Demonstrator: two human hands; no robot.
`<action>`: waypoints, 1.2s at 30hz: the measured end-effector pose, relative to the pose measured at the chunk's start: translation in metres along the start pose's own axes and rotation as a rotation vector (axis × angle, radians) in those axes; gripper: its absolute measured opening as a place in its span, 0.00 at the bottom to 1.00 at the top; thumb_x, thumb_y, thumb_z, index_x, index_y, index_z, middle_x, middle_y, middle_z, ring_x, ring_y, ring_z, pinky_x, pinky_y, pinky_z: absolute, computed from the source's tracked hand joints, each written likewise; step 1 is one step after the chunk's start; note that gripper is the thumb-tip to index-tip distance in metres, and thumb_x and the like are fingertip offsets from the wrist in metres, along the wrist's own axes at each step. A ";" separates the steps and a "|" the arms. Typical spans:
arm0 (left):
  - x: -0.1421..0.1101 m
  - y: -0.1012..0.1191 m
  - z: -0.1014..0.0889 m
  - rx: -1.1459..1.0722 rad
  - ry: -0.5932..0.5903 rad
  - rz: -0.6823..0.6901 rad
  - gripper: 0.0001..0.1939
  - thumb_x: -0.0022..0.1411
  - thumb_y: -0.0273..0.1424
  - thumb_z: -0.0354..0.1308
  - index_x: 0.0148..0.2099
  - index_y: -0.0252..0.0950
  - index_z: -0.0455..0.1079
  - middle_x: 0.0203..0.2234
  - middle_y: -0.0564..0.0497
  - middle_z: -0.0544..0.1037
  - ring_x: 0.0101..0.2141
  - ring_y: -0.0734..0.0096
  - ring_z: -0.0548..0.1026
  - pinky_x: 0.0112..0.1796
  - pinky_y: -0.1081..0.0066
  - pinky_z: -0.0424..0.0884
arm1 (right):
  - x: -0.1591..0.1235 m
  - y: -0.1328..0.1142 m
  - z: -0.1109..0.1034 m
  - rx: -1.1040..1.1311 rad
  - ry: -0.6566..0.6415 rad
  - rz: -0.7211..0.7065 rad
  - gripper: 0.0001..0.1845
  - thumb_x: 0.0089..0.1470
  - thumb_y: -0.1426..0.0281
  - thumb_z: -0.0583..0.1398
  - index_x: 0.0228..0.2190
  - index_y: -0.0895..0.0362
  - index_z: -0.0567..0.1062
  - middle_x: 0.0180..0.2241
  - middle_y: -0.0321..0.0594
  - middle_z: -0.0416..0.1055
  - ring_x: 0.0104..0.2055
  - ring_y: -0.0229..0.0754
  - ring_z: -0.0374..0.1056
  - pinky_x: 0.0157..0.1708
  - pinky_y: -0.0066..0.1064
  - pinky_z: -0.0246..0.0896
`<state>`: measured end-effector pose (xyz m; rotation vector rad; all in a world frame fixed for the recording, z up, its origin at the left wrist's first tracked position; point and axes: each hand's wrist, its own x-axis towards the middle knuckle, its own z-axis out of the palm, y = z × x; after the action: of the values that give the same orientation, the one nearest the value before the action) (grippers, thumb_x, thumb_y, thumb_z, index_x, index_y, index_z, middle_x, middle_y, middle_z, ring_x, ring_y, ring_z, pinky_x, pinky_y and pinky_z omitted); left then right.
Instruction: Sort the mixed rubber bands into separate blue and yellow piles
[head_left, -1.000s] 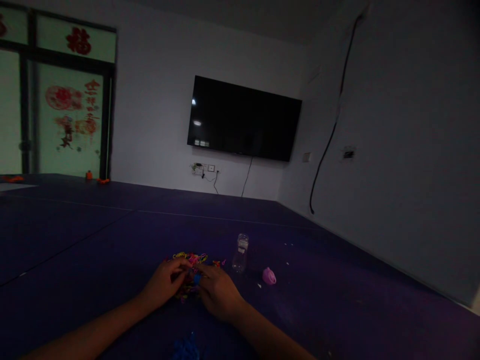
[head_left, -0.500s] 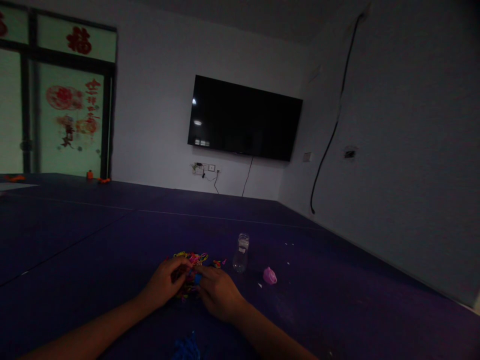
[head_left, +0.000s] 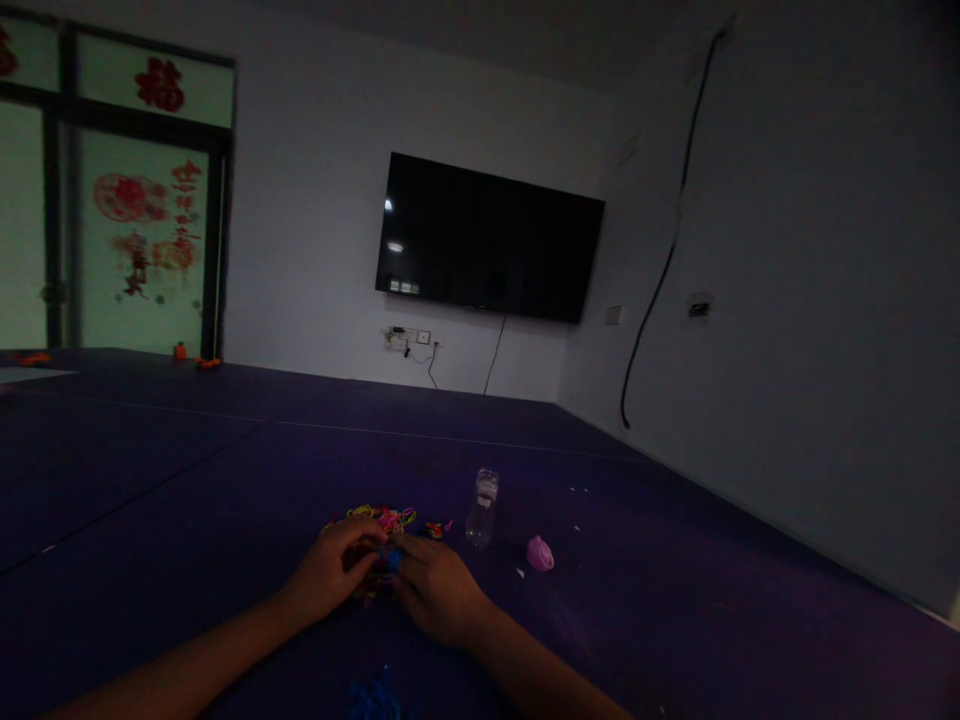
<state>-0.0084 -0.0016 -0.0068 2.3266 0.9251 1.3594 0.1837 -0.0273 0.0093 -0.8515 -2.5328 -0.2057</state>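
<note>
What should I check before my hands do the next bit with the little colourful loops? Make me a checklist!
1. Left hand and right hand both at the colourful loops: ok.
2. Blue piece gripped firmly between them: cannot tell, fingers hide too much.
3. All the loops in one pile: not ok, a small bunch lies apart, toward the bottle.
4. Clear bottle standing upright: ok.
5. Pink thing away from the hands: ok, it lies right of the bottle.
6. Blue heap fully in view: not ok, the picture's bottom edge cuts it off.
</note>
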 end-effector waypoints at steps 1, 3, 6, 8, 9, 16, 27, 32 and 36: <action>0.000 0.000 0.000 0.021 0.001 0.013 0.11 0.53 0.24 0.50 0.38 0.38 0.68 0.36 0.50 0.76 0.37 0.66 0.75 0.40 0.66 0.71 | 0.000 0.001 0.001 0.000 -0.001 0.000 0.13 0.55 0.73 0.50 0.42 0.57 0.69 0.50 0.45 0.65 0.46 0.43 0.64 0.45 0.33 0.60; -0.001 0.002 -0.001 0.061 -0.003 0.035 0.10 0.53 0.24 0.51 0.38 0.39 0.68 0.36 0.50 0.76 0.37 0.66 0.75 0.40 0.67 0.71 | 0.000 0.001 0.002 -0.005 -0.006 -0.004 0.12 0.55 0.73 0.51 0.39 0.57 0.70 0.49 0.44 0.66 0.46 0.43 0.64 0.45 0.32 0.60; -0.001 0.005 -0.003 0.105 -0.027 0.068 0.10 0.54 0.25 0.51 0.39 0.39 0.68 0.35 0.50 0.77 0.38 0.67 0.75 0.40 0.68 0.71 | 0.000 0.001 0.002 -0.028 -0.018 -0.006 0.11 0.55 0.73 0.51 0.37 0.58 0.71 0.48 0.44 0.66 0.45 0.43 0.64 0.44 0.32 0.60; -0.001 0.006 -0.004 0.125 -0.035 0.095 0.11 0.54 0.25 0.51 0.40 0.40 0.68 0.35 0.51 0.77 0.38 0.67 0.74 0.41 0.68 0.70 | 0.000 0.001 0.002 -0.045 -0.035 0.001 0.11 0.56 0.72 0.51 0.37 0.58 0.71 0.48 0.44 0.65 0.45 0.43 0.64 0.44 0.33 0.59; -0.001 0.007 -0.004 0.129 -0.036 0.106 0.11 0.54 0.25 0.51 0.40 0.40 0.68 0.35 0.51 0.77 0.38 0.66 0.74 0.41 0.67 0.70 | 0.000 0.000 0.001 -0.052 -0.045 0.003 0.11 0.56 0.72 0.50 0.37 0.57 0.71 0.49 0.44 0.65 0.46 0.43 0.64 0.45 0.34 0.59; -0.001 0.006 -0.005 0.086 -0.061 0.107 0.11 0.55 0.26 0.51 0.41 0.40 0.69 0.36 0.50 0.77 0.38 0.66 0.75 0.41 0.68 0.71 | -0.001 -0.001 0.000 -0.064 -0.077 -0.001 0.16 0.56 0.71 0.51 0.46 0.56 0.67 0.56 0.43 0.57 0.52 0.44 0.59 0.50 0.36 0.56; -0.001 0.008 -0.005 0.068 -0.059 0.092 0.15 0.57 0.27 0.49 0.47 0.41 0.68 0.41 0.49 0.76 0.41 0.67 0.74 0.42 0.68 0.71 | -0.003 0.002 0.001 -0.059 -0.111 0.033 0.19 0.56 0.68 0.52 0.50 0.57 0.64 0.59 0.47 0.51 0.57 0.47 0.53 0.52 0.39 0.52; 0.002 0.009 -0.006 0.096 0.021 0.075 0.17 0.57 0.31 0.52 0.50 0.40 0.66 0.45 0.47 0.74 0.45 0.63 0.72 0.45 0.64 0.69 | -0.003 0.002 0.000 -0.029 -0.069 0.077 0.23 0.55 0.70 0.53 0.53 0.56 0.59 0.59 0.46 0.51 0.57 0.46 0.53 0.53 0.39 0.52; 0.007 0.003 -0.005 0.204 0.095 0.051 0.18 0.55 0.35 0.56 0.49 0.40 0.67 0.43 0.47 0.74 0.44 0.60 0.72 0.45 0.61 0.69 | -0.001 0.002 0.005 -0.044 0.019 0.184 0.14 0.54 0.72 0.53 0.44 0.58 0.66 0.53 0.45 0.61 0.53 0.46 0.58 0.51 0.40 0.54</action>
<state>-0.0094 0.0006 0.0022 2.4687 1.0857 1.4691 0.1840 -0.0244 0.0049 -1.0882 -2.4229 -0.2092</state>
